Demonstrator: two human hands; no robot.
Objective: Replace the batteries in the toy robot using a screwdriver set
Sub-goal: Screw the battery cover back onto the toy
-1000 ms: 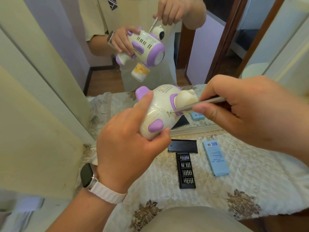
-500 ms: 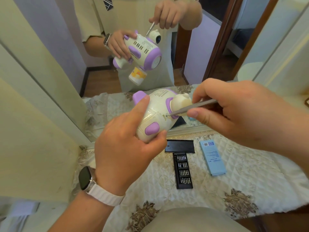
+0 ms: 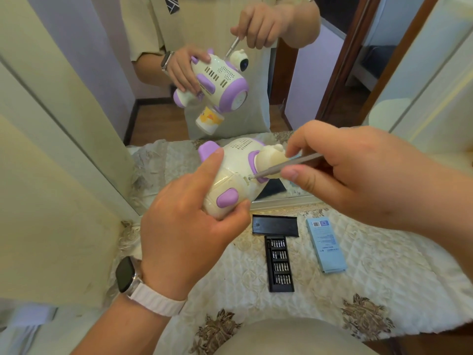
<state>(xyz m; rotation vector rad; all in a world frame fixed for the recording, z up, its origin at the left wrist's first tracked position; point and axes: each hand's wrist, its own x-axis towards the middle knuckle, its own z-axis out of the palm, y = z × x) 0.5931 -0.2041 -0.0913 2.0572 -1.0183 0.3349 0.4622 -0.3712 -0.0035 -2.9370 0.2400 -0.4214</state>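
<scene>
**Toy robot with a screwdriver at its screw, bit set below**

A cream toy robot (image 3: 230, 175) with purple knobs is held tilted in the air, its vented side turned away. A slim grey screwdriver (image 3: 284, 166) slants in from the robot's right. Its tip sits in a small recess beside a purple collar. Below the robot lies a flat black lid (image 3: 275, 225). Farther from the robot is an open black bit tray (image 3: 279, 263), holding rows of bits.

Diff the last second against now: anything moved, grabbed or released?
Nothing taken or let go. The left hand still grips the toy robot, the right hand still pinches the screwdriver, tip at the same spot by the purple collar. Bit tray, lid and blue box lie unmoved.
</scene>
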